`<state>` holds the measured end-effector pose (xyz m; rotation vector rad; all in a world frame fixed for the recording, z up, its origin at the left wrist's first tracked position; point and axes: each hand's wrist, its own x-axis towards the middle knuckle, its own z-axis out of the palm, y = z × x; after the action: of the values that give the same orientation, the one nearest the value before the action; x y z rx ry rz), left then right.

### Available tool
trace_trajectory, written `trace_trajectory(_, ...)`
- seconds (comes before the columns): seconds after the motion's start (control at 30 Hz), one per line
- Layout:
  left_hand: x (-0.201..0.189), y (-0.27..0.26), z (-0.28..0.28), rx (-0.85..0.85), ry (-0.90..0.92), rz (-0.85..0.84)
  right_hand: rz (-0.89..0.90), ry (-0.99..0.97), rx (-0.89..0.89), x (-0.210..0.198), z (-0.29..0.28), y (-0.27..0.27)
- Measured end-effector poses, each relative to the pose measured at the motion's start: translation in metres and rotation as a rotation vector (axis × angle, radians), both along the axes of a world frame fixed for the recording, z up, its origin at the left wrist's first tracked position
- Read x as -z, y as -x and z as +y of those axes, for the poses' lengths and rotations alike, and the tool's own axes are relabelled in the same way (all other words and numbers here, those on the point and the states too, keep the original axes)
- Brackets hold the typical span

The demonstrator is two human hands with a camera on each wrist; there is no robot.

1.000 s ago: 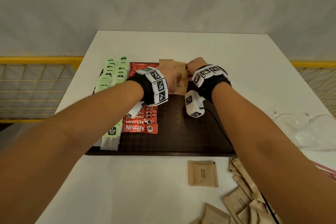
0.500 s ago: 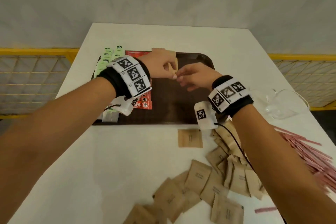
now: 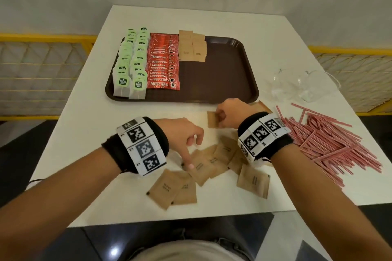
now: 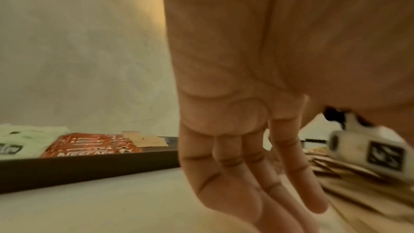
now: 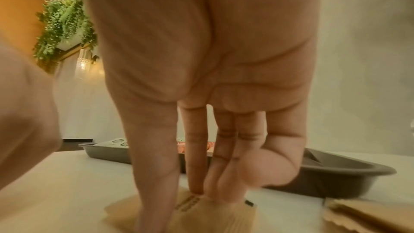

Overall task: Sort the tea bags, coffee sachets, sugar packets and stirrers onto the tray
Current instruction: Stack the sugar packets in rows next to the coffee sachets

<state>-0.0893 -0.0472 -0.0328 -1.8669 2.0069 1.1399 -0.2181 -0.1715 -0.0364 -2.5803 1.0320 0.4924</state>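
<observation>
Tray [image 3: 250,82]: held green tea bags [image 3: 131,63], red coffee sachets [image 3: 163,63] and a few sugar packets [image 3: 192,47], side by side.
Right hand [image 3: 230,113]: fingertips and thumb pinched a lone packet [image 3: 212,119] flat on the table [image 3: 84,133], just before the tray's near rim.
Left hand [image 3: 183,133]: unclenched, forefinger touching the loose packets [image 3: 212,161].
Stirrers [image 3: 331,142]: heaped on the table, right of the right hand.
</observation>
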Motion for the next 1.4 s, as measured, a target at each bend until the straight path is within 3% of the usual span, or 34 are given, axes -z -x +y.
trace_trajectory(0.2,0.016,0.017,0.01,0.024,0.046,-0.024,-0.024,0.031,-0.074,0.001,0.011,0.003)
trace_trajectory(0.4,0.007,-0.001,0.002,-0.17,0.172,0.137,0.052,0.059,-0.046,-0.003,0.009,0.001)
trace_trajectory(0.53,-0.014,-0.026,-0.01,-0.312,0.148,0.335,-0.135,-0.034,-0.029,-0.012,-0.001,-0.002)
trace_trajectory(0.63,-0.03,-0.051,-0.021,-0.379,0.152,0.372,-0.285,-0.231,0.038,-0.022,-0.015,-0.004)
trace_trajectory(0.7,-0.042,-0.069,-0.035,-0.459,0.199,0.371,-0.342,-0.378,0.074,-0.029,-0.027,-0.008)
trace_trajectory(0.8,-0.059,-0.092,-0.066,-0.541,0.253,0.305,-0.33,-0.442,0.111,-0.039,-0.052,-0.023)
trace_trajectory(1.0,-0.066,-0.115,-0.135,-0.435,0.331,0.061,-0.496,-0.539,0.428,-0.052,-0.109,-0.061)
trace_trajectory(1.13,-0.053,-0.13,-0.167,-0.447,0.347,-0.005,-0.379,-0.229,0.293,-0.049,-0.136,-0.087)
trace_trajectory(1.4,-0.038,-0.141,-0.207,-0.428,0.306,-0.025,-0.291,-0.215,0.18,-0.032,-0.168,-0.128)
